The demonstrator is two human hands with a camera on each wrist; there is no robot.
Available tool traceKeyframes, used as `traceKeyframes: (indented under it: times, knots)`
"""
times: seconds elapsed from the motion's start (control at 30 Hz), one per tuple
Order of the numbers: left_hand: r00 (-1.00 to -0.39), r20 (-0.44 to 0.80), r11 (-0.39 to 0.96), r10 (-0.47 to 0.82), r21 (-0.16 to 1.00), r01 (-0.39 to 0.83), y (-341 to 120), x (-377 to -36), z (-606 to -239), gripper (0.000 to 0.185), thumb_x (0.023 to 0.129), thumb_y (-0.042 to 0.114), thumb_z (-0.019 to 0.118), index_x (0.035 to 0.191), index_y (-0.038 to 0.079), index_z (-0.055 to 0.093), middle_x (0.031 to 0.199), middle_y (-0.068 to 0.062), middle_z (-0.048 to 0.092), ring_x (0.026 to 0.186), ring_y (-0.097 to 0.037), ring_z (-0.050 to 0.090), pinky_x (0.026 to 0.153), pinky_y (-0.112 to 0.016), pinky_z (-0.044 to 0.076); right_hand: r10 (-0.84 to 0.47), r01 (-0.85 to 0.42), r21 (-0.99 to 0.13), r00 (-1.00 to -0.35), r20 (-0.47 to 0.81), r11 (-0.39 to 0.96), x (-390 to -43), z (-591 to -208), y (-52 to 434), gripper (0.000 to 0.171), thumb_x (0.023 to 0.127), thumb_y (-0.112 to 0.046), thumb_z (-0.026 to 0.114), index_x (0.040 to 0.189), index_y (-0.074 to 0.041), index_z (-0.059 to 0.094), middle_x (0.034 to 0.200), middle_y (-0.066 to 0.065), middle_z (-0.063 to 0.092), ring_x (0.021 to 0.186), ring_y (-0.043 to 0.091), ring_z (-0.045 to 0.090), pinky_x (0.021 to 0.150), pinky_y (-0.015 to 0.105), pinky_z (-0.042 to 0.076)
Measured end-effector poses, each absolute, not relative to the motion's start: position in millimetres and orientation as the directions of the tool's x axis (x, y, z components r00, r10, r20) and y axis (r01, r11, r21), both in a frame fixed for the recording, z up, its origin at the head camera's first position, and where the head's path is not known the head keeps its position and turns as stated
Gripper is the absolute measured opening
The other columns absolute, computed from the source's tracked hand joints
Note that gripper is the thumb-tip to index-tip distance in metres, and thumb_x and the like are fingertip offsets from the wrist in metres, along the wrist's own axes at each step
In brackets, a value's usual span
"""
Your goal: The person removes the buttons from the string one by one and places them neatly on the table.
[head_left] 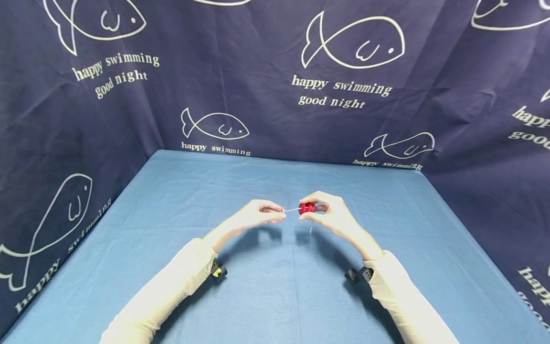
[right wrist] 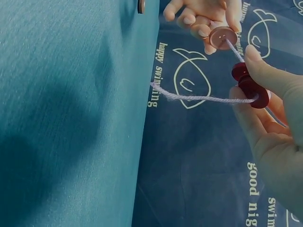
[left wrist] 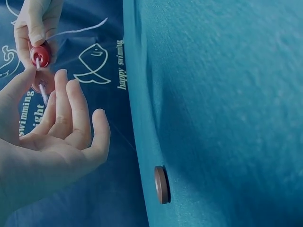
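Above the blue counter (head_left: 172, 200), the right hand (head_left: 331, 215) is pinching stacked red buttons (right wrist: 251, 87) strung on white yarn (right wrist: 199, 98). The left hand (head_left: 258, 215) is pinching the yarn's end beside a pink button (right wrist: 222, 37), other fingers loose. Buttons appear light, rigid and slick: best held by the rims. Yarn is limp and likely fraying: grip near the tip.

Red buttons (head_left: 307, 208); pale string (right wrist: 203, 98); blue table (head_left: 266, 296); navy backdrop (head_left: 258, 57) with white fish.
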State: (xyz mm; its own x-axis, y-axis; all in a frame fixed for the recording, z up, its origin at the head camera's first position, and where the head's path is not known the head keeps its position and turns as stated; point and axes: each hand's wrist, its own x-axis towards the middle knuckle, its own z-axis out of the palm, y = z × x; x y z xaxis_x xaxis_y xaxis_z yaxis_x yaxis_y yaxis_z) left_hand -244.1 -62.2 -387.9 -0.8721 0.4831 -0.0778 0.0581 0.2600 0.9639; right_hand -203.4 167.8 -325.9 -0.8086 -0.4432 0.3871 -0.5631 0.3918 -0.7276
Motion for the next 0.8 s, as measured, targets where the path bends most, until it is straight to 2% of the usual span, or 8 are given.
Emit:
traceKeyframes:
  times: [0.47,0.67,0.8]
  knots:
    - [-0.884,-0.091,0.284,0.458,0.958,0.049,-67.5,-246.6,-390.3,0.044,0.083,0.030,0.071,0.119,0.006,0.064,0.102,-0.002,0.071,0.095,-0.027,0.066,0.081,-0.034,0.049,-0.435,-0.577,-0.713,-0.803,0.407,0.399,-206.0,-323.5,169.4,0.032,0.072,0.004,0.077,0.102,0.005,0.067,0.098,0.020,0.067,0.088,0.029,0.062,0.078,0.037,0.054]
    - [-0.886,-0.088,0.274,0.456,0.961,0.046,-69.9,-246.3,-391.7,0.042,0.083,0.029,0.071,0.117,0.006,0.065,0.105,-0.004,0.070,0.094,-0.026,0.066,0.079,-0.031,0.051,-0.430,-0.570,-0.719,-0.808,0.403,0.396,-206.8,-324.5,170.1,0.031,0.073,0.003,0.076,0.102,0.004,0.068,0.098,0.020,0.067,0.089,0.030,0.062,0.078,0.036,0.054]
    - [-0.881,-0.082,0.241,0.466,0.970,0.037,-70.9,-247.3,-393.6,0.042,0.084,0.025,0.070,0.119,0.004,0.063,0.109,-0.008,0.069,0.096,-0.030,0.065,0.081,-0.032,0.053,-0.423,-0.565,-0.722,-0.812,0.402,0.399,-208.7,-326.0,171.2,0.031,0.073,0.003,0.076,0.102,0.004,0.068,0.098,0.020,0.067,0.090,0.028,0.062,0.078,0.034,0.055]
